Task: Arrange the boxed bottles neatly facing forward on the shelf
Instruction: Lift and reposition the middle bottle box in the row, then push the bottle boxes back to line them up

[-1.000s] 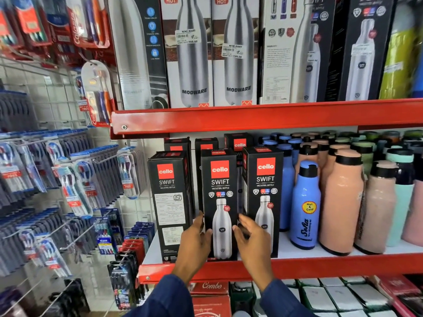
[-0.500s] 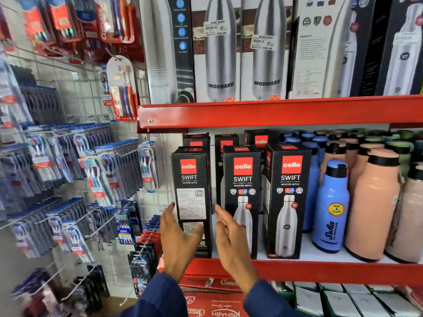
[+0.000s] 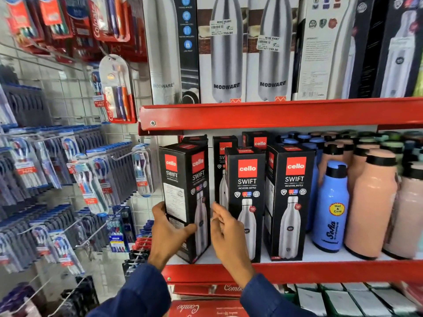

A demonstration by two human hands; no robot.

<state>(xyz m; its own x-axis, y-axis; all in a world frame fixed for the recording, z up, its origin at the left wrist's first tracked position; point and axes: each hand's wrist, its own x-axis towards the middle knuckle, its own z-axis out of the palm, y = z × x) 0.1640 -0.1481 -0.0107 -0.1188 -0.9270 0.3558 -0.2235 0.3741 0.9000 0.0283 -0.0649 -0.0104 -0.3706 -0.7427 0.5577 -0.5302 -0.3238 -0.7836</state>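
Observation:
Three black Cello Swift bottle boxes stand at the front of the red shelf (image 3: 320, 268). The leftmost box (image 3: 186, 179) is turned at an angle, so both its label side and its bottle-picture side show. My left hand (image 3: 168, 232) grips its lower part, thumb across the front corner. My right hand (image 3: 225, 229) hovers just to its right with fingers spread, in front of the middle box (image 3: 247, 188). The right box (image 3: 294, 195) faces forward. More Cello boxes (image 3: 259, 140) stand behind.
Blue (image 3: 330, 209) and peach (image 3: 372, 207) loose bottles fill the shelf's right part. Modware boxes (image 3: 226, 53) line the upper shelf (image 3: 274, 113). Toothbrush packs (image 3: 96, 184) hang on a wire grid at left. Red Combo boxes (image 3: 206, 307) lie below.
Both hands left the middle box and moved to the leftmost box. My left hand took hold of it and it has rotated, bringing its bottle-picture side into view.

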